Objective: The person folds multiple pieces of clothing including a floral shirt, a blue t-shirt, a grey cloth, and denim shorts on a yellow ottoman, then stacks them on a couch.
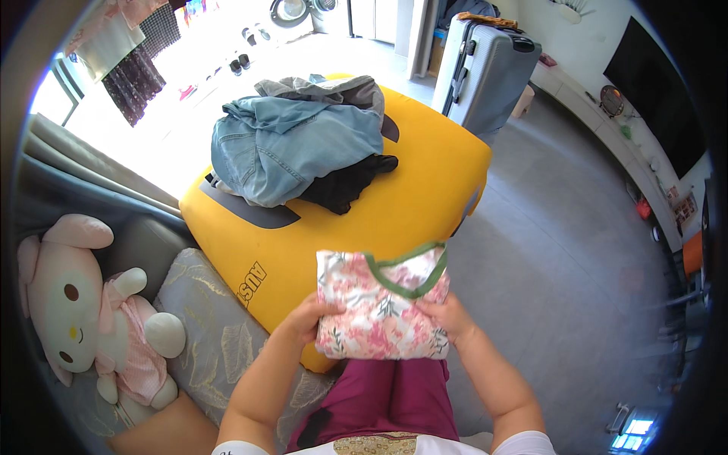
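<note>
A folded floral shirt (371,318), pink and white with a green neckband, is held up in front of my lap. My left hand (306,317) grips its left side, thumb on top and fingers underneath. On the other side my right hand (450,317) pinches the shirt the same way, below the neckband. Just beyond it is a big yellow padded surface (425,174) with dark patches. A heap of clothes lies there: light blue denim (292,144), a grey garment (341,91) behind it and a black one (345,186) at its near right.
A pink and white plush toy (83,296) leans on the grey patterned sofa (205,303) at my left. Behind the yellow surface stands a silver suitcase (485,76). A long white cabinet (607,129) runs along the right wall below a dark television (660,91). Clothes (133,76) hang at far left.
</note>
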`<action>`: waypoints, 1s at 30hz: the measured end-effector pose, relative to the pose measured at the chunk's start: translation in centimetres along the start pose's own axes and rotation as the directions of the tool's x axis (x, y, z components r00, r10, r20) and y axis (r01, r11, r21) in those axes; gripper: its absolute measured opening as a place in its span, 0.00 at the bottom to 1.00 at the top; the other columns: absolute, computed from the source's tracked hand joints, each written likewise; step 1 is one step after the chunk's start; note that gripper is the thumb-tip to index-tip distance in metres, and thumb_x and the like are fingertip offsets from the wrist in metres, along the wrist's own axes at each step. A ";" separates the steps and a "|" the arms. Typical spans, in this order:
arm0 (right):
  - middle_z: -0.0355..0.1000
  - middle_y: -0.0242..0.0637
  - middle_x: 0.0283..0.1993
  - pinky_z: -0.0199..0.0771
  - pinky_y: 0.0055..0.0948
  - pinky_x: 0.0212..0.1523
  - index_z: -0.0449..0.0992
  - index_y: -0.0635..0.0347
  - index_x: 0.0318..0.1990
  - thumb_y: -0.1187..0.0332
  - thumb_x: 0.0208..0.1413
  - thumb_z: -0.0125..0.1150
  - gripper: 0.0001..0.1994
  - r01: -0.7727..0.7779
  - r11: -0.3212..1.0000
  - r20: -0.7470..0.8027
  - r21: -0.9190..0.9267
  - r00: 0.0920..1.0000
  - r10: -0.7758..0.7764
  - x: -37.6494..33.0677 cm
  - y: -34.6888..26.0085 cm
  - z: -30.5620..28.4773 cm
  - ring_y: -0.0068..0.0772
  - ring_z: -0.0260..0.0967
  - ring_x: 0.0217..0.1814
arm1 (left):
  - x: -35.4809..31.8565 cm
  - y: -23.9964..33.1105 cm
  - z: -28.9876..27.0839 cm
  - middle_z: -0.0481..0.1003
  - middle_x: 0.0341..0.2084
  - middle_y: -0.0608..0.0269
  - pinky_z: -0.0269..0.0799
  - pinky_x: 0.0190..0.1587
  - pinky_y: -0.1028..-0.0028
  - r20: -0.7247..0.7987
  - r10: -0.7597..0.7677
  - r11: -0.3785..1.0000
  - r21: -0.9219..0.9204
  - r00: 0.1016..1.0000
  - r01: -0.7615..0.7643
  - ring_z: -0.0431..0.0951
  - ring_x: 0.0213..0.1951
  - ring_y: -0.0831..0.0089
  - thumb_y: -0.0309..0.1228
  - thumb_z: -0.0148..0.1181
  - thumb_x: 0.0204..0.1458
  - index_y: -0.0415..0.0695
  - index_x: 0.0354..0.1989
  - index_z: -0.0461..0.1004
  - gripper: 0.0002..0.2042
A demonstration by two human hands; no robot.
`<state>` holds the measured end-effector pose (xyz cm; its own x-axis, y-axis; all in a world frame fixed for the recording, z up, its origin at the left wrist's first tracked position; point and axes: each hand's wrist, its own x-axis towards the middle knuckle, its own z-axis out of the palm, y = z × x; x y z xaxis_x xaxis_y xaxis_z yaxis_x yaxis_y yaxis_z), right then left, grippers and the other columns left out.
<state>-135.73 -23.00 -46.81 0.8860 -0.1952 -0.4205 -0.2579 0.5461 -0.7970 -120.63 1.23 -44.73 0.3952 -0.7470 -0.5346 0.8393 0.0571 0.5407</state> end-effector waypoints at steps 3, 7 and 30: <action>0.71 0.38 0.49 0.71 0.28 0.48 0.68 0.65 0.53 0.77 0.52 0.58 0.19 0.037 0.999 0.027 0.004 0.999 -0.038 2.4 -2.5 1.0 0.27 0.70 0.48 | 1.8 2.0 -0.6 0.72 0.46 0.47 0.74 0.50 0.61 -0.019 0.054 0.998 0.043 0.998 -0.053 0.77 0.46 0.60 0.16 0.58 0.43 0.32 0.54 0.63 0.25; 0.72 0.36 0.43 0.72 0.25 0.41 0.71 0.65 0.48 0.66 0.56 0.59 0.15 0.018 0.996 0.083 -0.087 0.996 -0.011 5.7 -2.2 1.0 0.25 0.71 0.43 | -0.2 1.8 -1.8 0.73 0.45 0.48 0.75 0.48 0.63 -0.169 0.151 0.987 -0.021 0.974 -0.157 0.77 0.44 0.60 0.15 0.58 0.41 0.31 0.53 0.63 0.26; 0.65 0.43 0.56 0.64 0.40 0.57 0.52 0.61 0.65 0.56 0.58 0.56 0.33 -0.340 0.929 -0.075 -0.143 0.940 0.333 5.8 1.3 -2.6 0.40 0.63 0.59 | -9.0 -0.9 0.2 0.71 0.49 0.50 0.70 0.54 0.64 0.031 0.323 0.897 -0.330 0.946 -0.296 0.75 0.49 0.62 0.19 0.58 0.45 0.34 0.57 0.61 0.27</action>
<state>-131.89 -25.51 -51.43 0.7181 -0.0629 -0.6931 -0.5964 0.4576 -0.6595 -125.01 7.79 -40.25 0.6338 -0.7083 -0.3108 0.7585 0.4905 0.4290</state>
